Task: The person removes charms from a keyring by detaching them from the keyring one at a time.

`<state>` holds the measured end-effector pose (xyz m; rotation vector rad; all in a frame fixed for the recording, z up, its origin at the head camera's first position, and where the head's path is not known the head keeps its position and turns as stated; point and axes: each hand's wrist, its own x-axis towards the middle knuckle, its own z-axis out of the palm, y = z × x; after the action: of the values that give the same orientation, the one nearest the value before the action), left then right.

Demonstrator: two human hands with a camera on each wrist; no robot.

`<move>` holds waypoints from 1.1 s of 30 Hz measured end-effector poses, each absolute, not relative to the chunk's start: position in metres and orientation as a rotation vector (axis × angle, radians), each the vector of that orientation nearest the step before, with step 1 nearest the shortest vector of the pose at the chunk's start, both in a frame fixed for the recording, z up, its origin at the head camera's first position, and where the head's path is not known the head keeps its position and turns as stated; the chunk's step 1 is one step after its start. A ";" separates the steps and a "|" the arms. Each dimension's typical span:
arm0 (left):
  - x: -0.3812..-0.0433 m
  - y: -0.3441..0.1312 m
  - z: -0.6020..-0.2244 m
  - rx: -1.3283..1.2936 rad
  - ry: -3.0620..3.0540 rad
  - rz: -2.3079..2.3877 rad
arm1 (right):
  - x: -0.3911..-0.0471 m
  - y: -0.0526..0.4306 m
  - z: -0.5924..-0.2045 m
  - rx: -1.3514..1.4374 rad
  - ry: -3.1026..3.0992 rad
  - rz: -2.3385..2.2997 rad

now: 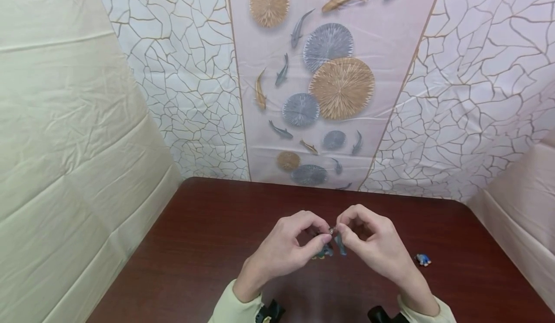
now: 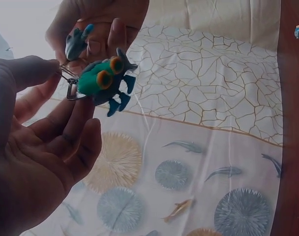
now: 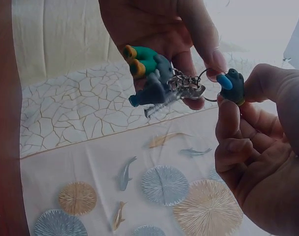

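Note:
Above the table my left hand [image 1: 284,246] pinches a keychain's metal clasp and chain [image 3: 186,86] between thumb and fingertips. A green and dark grey toy figure [image 2: 101,81] with orange-tipped ends and teal feet hangs from it. Close by on the right, my right hand [image 1: 377,241] pinches a small dark grey figure [image 3: 233,88] with a blue part, beside a thin metal ring [image 3: 210,100]. The hands are nearly fingertip to fingertip. How the small figure joins the ring is hidden by fingers. In the head view, the dangling pieces look small and blurred.
A small blue figure [image 1: 422,259] lies on the dark red-brown table [image 1: 195,246], right of my right hand. Patterned cloth [image 1: 299,154] with fish and round shapes hangs behind the table. Pale cloth [image 1: 73,178] hangs along the left side.

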<state>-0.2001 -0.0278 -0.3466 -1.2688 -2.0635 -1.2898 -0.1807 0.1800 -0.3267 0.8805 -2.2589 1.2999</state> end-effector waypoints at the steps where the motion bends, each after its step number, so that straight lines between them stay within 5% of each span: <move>1: -0.201 -0.028 -0.347 -1.273 -2.059 -1.283 | -0.181 0.180 -0.327 0.868 -2.261 1.303; 33: -0.202 -0.030 -0.343 -1.218 -2.006 -1.200 | -0.187 0.175 -0.336 0.911 -2.254 1.294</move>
<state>-0.2022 -0.0302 -0.3434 -1.2182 -2.0060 -1.2000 -0.1870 0.1749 -0.3365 0.9109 -2.2540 1.2942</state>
